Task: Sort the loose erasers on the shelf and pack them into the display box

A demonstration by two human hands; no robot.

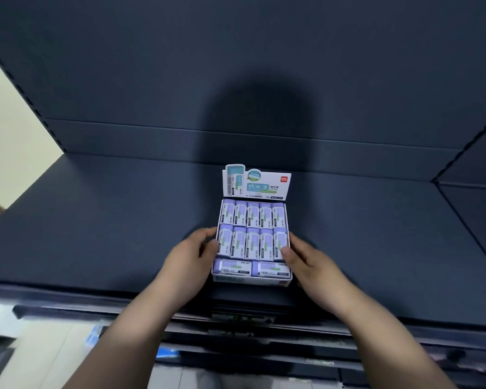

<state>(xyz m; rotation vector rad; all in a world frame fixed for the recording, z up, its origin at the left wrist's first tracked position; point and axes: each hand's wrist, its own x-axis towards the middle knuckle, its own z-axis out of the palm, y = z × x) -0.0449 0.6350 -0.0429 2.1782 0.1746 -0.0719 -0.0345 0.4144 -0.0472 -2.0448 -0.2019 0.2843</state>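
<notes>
A white display box (250, 281) stands on the dark shelf (110, 220), its printed lid flap (257, 183) upright at the back. Purple-and-white erasers (253, 228) fill it: two rows standing side by side and two lying crosswise along the front. My left hand (192, 255) grips the box's left wall, fingers curled around its edge. My right hand (306, 258) grips the right wall, with the thumb resting on the outermost eraser of the second row. No loose erasers show on the shelf.
The shelf's dark back panel (236, 66) rises behind the box, and a side panel (472, 169) closes the right. The shelf's front edge (96, 307) runs below the box. Lower shelves with blurred items (93, 335) lie beneath.
</notes>
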